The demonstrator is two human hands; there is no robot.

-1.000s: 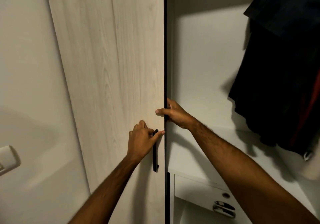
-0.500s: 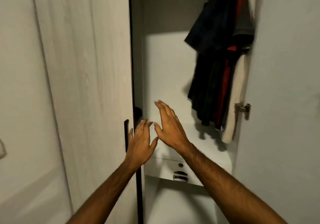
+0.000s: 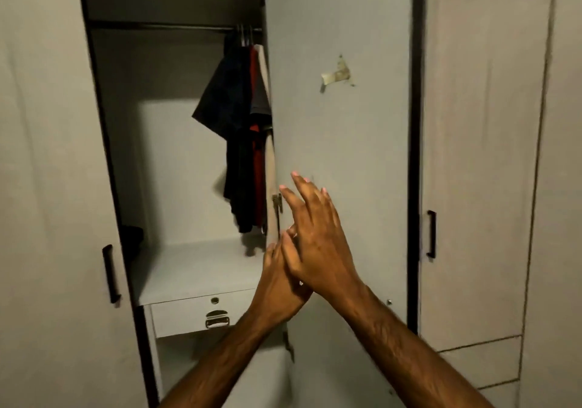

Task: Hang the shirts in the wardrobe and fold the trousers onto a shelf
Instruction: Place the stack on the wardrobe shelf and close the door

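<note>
Wardrobe stands open in front of me, both doors swung wide, and neither grip is carrying anything. Right hand is up with fingers spread and loose, crossing over the left hand, which sits just under it with fingers straight; the two are touching, or near enough, in front of the right door.

Inside, a few shirts hang bunched at the right end of the rail (dark ones, a red one, something pale at the edge). Most of the rail is bare. Below them is the shelf, with a dark bundle tucked at its left end, possibly folded trousers, though it's too shadowed to say. A drawer sits under the shelf.

My read: this is a gap between garments, with the cupboard opened and nothing in hand. No loose shirt or trousers in view, so the next move calls for turning away to fetch one, then coming back to that free stretch of rail or the bare middle of the shelf.
</note>
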